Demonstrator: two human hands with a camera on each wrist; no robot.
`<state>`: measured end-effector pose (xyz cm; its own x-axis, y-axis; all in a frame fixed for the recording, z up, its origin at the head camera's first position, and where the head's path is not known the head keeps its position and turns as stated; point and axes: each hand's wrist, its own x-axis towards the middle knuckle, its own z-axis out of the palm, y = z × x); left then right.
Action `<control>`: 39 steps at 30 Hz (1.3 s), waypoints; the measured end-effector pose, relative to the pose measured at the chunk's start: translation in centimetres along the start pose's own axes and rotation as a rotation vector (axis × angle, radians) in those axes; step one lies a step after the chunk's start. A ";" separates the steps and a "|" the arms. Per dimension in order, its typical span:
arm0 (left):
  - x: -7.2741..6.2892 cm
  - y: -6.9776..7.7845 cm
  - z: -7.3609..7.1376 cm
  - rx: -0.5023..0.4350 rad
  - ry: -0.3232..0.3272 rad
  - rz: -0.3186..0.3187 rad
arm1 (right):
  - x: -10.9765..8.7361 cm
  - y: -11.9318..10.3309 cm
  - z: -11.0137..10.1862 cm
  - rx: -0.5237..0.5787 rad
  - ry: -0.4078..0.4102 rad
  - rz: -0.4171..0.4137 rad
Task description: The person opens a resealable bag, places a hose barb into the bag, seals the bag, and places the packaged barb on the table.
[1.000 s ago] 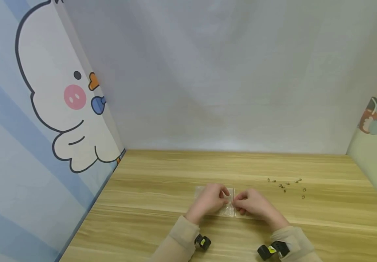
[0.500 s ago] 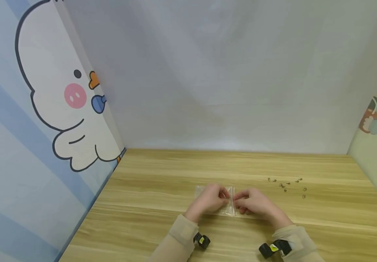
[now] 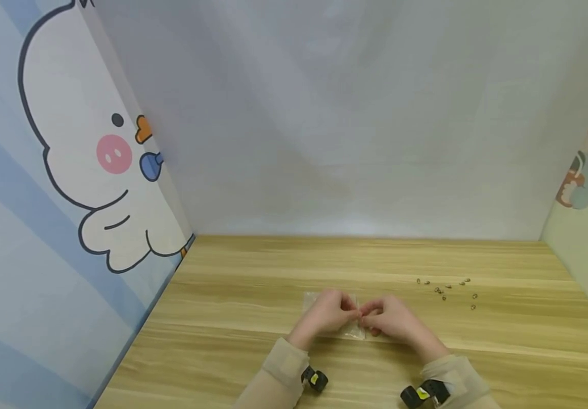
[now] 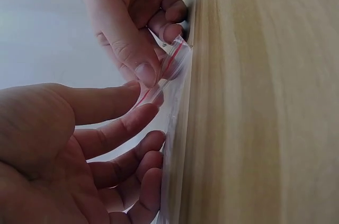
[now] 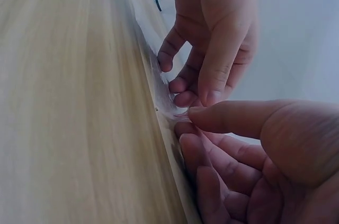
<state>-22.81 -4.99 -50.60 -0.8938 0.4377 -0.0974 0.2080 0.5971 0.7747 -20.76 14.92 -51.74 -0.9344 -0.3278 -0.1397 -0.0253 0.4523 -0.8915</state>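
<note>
A clear, thin plastic bag (image 3: 354, 331) lies flat on the tabletop (image 3: 253, 255), in front of the person, its film glossy and slightly crinkled. A narrow red line (image 4: 175, 59) runs along its straight edge, which is lifted off the wood.

The left hand (image 3: 326, 312) pinches this edge between thumb and forefinger, its grip nearly closed on the film; the other fingers bend loosely over the bag. The right hand (image 3: 391, 319) has a similar close grip, thumb against fingers, on the same edge, the two sets of fingertips just beside each other.

Ten or so small, rounded metal pieces (image 3: 475, 296) with a dull shine lie scattered to the right, well apart from the bag. The tabletop has pale yellow-brown, streaky wood grain. Behind it hangs a smooth, softly creased grey sheet (image 3: 350, 142). Soft beige sleeves (image 3: 283, 366) cover the forearms.
</note>
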 end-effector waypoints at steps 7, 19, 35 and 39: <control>-0.2 0.1 0.1 0.003 0.012 0.003 | -0.1 -0.2 0.2 0.004 0.006 0.005; -0.1 -0.1 0.1 0.045 0.008 0.039 | -0.2 -0.2 0.6 -0.058 0.072 0.002; -0.5 0.1 -0.2 0.043 -0.013 0.050 | -0.3 -0.5 0.9 -0.052 0.079 -0.004; -0.4 -0.1 -0.2 0.064 -0.024 0.064 | -0.2 -0.5 0.8 -0.050 0.069 -0.007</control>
<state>-22.54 -5.35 -50.48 -0.8683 0.4918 -0.0648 0.2899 0.6092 0.7381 -20.24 14.07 -51.64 -0.9563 -0.2742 -0.1018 -0.0483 0.4912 -0.8697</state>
